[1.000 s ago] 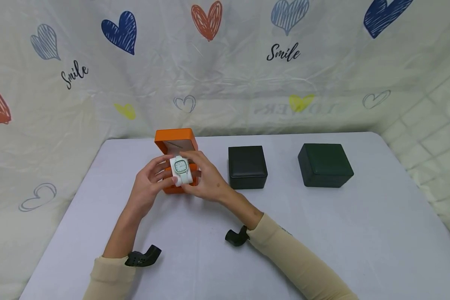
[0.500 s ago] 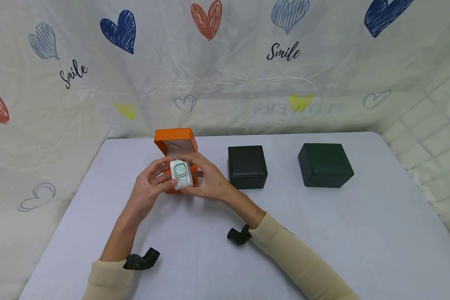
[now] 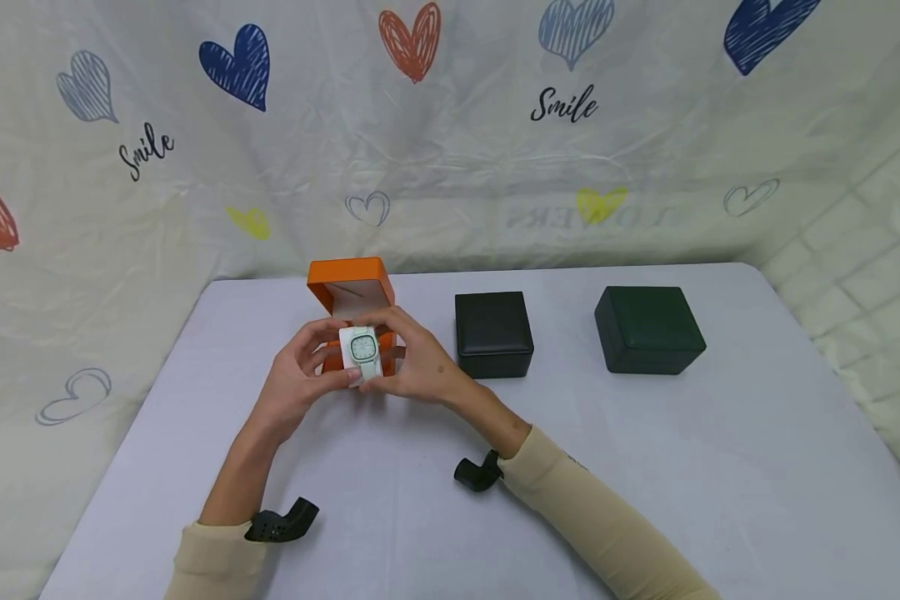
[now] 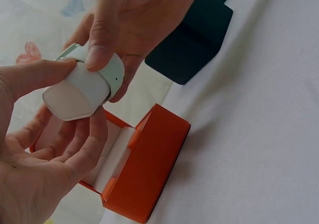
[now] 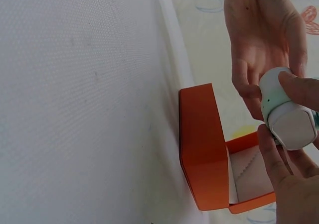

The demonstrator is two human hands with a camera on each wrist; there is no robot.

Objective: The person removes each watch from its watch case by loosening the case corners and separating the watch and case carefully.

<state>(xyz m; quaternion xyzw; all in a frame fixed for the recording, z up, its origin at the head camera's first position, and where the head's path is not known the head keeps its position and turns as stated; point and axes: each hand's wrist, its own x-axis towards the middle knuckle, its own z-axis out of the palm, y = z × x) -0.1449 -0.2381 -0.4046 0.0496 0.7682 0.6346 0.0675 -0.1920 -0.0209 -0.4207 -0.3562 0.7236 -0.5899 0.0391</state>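
Observation:
A pale mint wristwatch with a squarish face is wrapped round a white watch cushion. My left hand grips the cushion's left side, thumb on the near end and fingers beneath. From the other side my right hand holds the watch and cushion, its thumb pressing by the strap in the left wrist view. Both hands keep the watch raised in front of an orange watch box, whose hinged lid stands up at the back. The hands and watch hide much of the box's lower part in the head view.
A black box with its lid down sits right of the orange one. Farther right stands a closed dark green box. The white-covered table backs onto a curtain printed with hearts.
The watch has come slightly down and toward me, and its face has turned more upright to the head camera. Both hands keep hold of it; the boxes stay put.

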